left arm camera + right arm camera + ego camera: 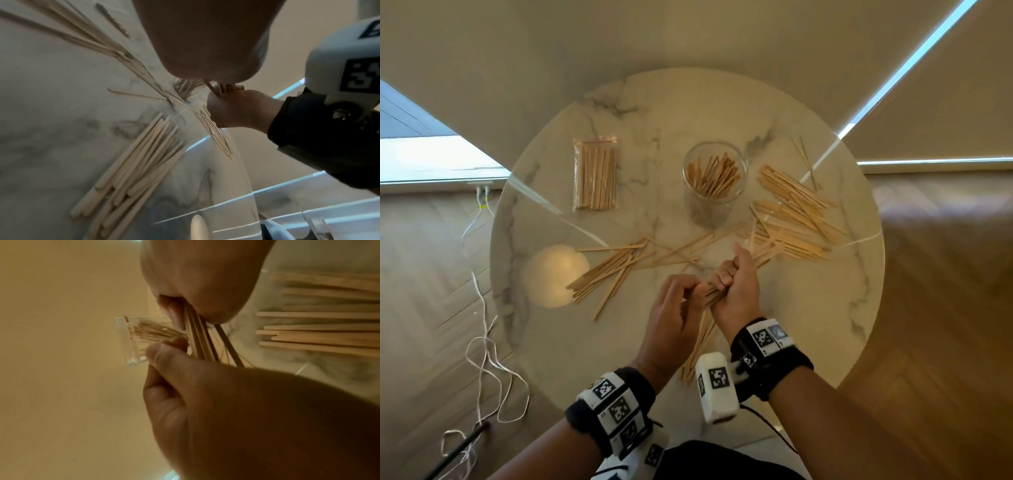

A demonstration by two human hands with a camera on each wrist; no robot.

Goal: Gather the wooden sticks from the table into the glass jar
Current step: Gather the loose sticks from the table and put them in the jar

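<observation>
The glass jar (pixel 715 181) stands upright mid-table with several wooden sticks in it. My right hand (pixel 739 287) is closed in a fist round a bundle of sticks (pixel 707 295) just above the table's front half. The fingers of my left hand (pixel 674 308) curl in and pinch the bundle's near end. The right wrist view shows the bundle (pixel 199 339) running between both hands. Loose sticks lie in a pile right of the jar (pixel 794 212), in a fan at the left (pixel 613 270) and under my wrists (pixel 698 346).
A clear zip bag of sticks (pixel 595 174) lies left of the jar. The round marble table (pixel 842 308) ends close to my wrists. White cables (pixel 482 342) trail on the wooden floor at the left.
</observation>
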